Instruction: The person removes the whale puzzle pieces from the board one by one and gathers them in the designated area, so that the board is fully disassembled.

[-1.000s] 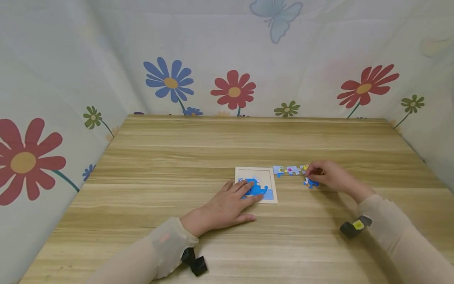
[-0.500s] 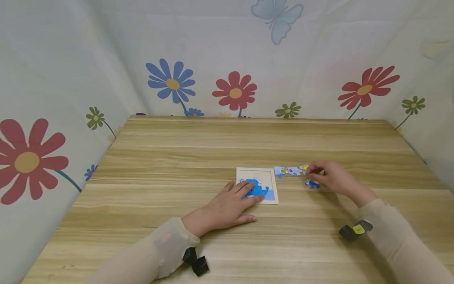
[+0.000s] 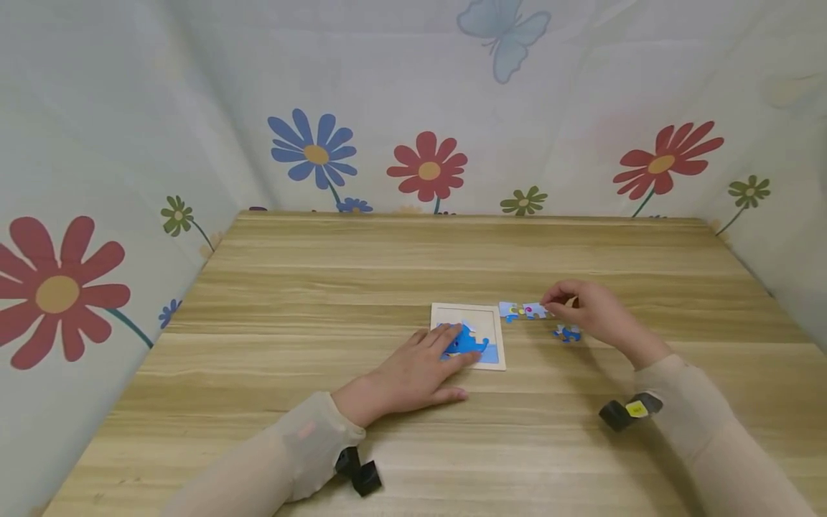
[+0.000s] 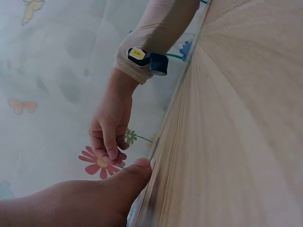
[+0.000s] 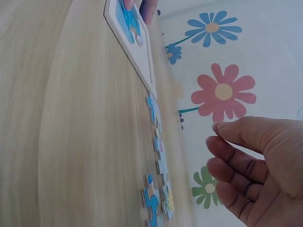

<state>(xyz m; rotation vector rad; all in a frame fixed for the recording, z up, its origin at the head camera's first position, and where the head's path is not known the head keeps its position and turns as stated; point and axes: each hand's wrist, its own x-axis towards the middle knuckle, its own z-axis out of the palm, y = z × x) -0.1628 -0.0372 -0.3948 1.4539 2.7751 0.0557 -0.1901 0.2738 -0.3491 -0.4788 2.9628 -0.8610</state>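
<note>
My left hand rests with spread fingers on a square wooden puzzle tray, covering part of the blue picture pieces inside it. In the left wrist view its thumb lies low along the tabletop. My right hand hovers over the right end of a row of loose jigsaw pieces. The right wrist view shows its thumb and loosely curled fingers raised above the table with nothing between them. Below that hand lie a jigsaw piece with yellow on it and a blue jigsaw piece.
The wooden table extends around the tray on all sides. A white cloth with printed flowers hangs behind it and at both sides. Each wrist carries a small black device on its sleeve.
My right hand has moved a little left and up from above the blue piece, now overlapping the end of the row. The left hand stays on the tray.
</note>
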